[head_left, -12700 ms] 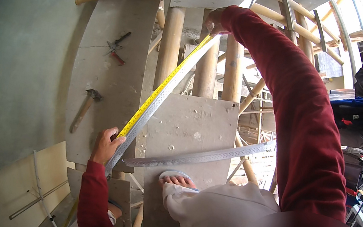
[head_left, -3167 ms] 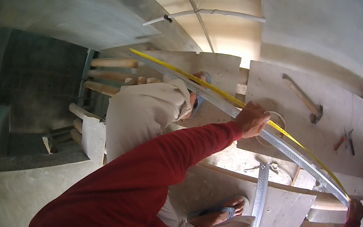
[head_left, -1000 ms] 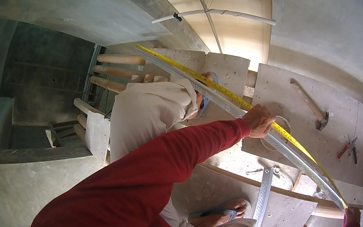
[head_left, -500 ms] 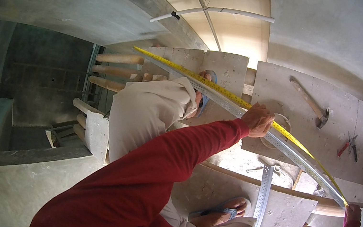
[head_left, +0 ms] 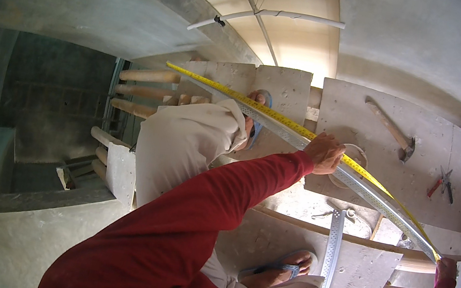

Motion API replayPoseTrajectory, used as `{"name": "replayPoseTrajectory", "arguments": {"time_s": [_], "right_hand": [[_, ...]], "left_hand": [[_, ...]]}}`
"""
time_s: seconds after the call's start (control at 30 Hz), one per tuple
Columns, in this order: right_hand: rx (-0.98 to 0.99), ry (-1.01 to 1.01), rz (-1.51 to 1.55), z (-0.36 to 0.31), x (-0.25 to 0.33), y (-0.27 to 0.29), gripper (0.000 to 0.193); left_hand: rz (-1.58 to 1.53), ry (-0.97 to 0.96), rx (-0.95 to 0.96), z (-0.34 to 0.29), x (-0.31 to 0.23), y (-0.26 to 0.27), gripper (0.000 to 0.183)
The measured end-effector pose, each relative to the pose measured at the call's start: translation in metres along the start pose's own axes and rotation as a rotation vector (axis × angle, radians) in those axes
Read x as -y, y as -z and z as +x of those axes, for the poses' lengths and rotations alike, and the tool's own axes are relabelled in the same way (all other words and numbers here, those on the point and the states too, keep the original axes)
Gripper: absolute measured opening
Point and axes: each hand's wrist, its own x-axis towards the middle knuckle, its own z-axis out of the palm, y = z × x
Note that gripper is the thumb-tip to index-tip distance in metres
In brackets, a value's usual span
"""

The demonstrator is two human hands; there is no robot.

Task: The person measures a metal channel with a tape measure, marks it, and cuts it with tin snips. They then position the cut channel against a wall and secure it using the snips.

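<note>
A long perforated metal angle strip [head_left: 281, 133] slants from upper left to lower right before me, with a yellow tape measure blade [head_left: 284, 118] stretched along it. My left hand [head_left: 325, 153] is closed around the strip and the tape near their middle. At the strip's right end, my right hand [head_left: 447, 269] pinches the end of the tape; its fingers are partly hidden. Between the two hands the tape bows slightly away from the metal. The tape's left end reaches past my knee.
Worn boards [head_left: 311, 245] on round timber poles [head_left: 141, 108] carry my sandalled feet. A hammer [head_left: 392, 130] and red-handled snips [head_left: 440, 184] lie on the far right board. A round pale container rim [head_left: 358, 151] shows behind my left hand. A second metal strip [head_left: 333, 248] crosses a gap.
The whole view has shifted very slightly. Both hands keep their hold on the strip and tape; nothing else visibly differs.
</note>
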Motion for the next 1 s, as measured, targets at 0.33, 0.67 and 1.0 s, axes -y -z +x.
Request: {"name": "replayPoseTrajectory", "arguments": {"time_s": [0.33, 0.67, 1.0], "right_hand": [[0.219, -0.181, -0.085, 0.01, 0.011, 0.011, 0.02], [0.187, -0.228, 0.025, 0.002, -0.014, -0.003, 0.021], [0.118, -0.19, 0.13, 0.001, -0.029, -0.017, 0.019]], "left_hand": [[0.025, -0.047, -0.03, -0.002, 0.008, 0.001, 0.016], [0.047, -0.065, -0.026, -0.002, 0.002, 0.004, 0.015], [0.035, -0.07, -0.069, -0.005, 0.003, 0.003, 0.014]]}}
